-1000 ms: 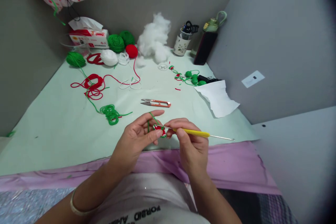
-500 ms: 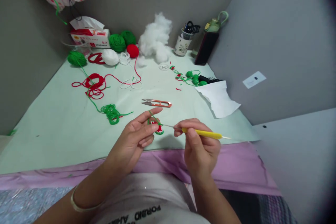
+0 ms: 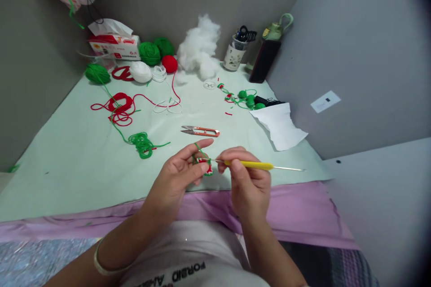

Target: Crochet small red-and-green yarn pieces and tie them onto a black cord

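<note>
Pinched in my left hand [image 3: 183,168] is a small crochet piece [image 3: 209,170] in red, white and green. Green yarn runs from it up over my raised left index finger. My right hand [image 3: 247,179] grips a crochet hook [image 3: 252,164] by its yellow handle, thumb on top. The hook's metal tip reaches left to the upper edge of the crochet piece; whether it is through a stitch I cannot tell. Just beyond my left fingertips lie orange-handled thread snips [image 3: 200,131]. A loose heap of green yarn [image 3: 141,144] rests left of my left hand.
Red yarn coils [image 3: 120,104] and a white yarn ball [image 3: 140,72] lie at the left. White stuffing [image 3: 200,49] is heaped at the back. Small green crocheted balls [image 3: 251,101] and a white paper sheet [image 3: 281,126] lie right; a patterned cup [image 3: 235,56] stands behind.
My right hand with the hook has moved left, bringing the hook further across the crochet piece. My left hand and the piece have shifted slightly right.
</note>
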Available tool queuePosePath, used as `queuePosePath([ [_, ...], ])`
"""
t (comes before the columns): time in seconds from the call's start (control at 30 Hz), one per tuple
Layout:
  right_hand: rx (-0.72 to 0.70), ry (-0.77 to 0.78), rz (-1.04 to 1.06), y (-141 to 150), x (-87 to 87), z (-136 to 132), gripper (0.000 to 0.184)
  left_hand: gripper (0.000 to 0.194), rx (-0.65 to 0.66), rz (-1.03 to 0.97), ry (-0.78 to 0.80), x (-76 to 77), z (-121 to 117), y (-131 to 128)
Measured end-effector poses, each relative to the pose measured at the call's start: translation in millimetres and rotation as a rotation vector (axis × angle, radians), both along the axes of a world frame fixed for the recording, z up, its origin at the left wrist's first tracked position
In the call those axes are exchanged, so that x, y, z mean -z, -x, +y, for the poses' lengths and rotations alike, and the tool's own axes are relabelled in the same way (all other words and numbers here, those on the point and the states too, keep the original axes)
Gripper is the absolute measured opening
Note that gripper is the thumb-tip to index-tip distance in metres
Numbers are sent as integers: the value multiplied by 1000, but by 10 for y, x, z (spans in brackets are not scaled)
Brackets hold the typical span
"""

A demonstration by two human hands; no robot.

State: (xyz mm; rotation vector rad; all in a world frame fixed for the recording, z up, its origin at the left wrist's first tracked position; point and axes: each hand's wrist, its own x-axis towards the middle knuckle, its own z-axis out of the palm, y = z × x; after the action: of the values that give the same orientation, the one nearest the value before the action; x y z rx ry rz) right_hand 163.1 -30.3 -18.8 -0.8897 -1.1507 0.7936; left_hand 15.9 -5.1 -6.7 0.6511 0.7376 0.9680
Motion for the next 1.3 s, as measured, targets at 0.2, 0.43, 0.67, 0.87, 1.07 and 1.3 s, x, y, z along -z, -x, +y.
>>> queuePosePath([
  [0.2,21,-44,-181,39,39,-2,25,35,25,101,-45,49,-19,-20],
  [0.43,170,-297,-739,-10,97,-76,40,41,34,-63,139,67,37,-23],
  [0.67,44,9,-143,-26,-4,-14,23,45,-31,81,-42,42,37,0],
  [0.87,241,-303,-663,75,134,-27,43,49,-5,-46,48,39,-7,-70],
  [1.07,119,-26,-64,-38,0,19,21,35,53,-26,83,14,50,18],
  [1.3,34,-17,-127,53,-5,57,17,39,40,64,-88,7,15,-25],
])
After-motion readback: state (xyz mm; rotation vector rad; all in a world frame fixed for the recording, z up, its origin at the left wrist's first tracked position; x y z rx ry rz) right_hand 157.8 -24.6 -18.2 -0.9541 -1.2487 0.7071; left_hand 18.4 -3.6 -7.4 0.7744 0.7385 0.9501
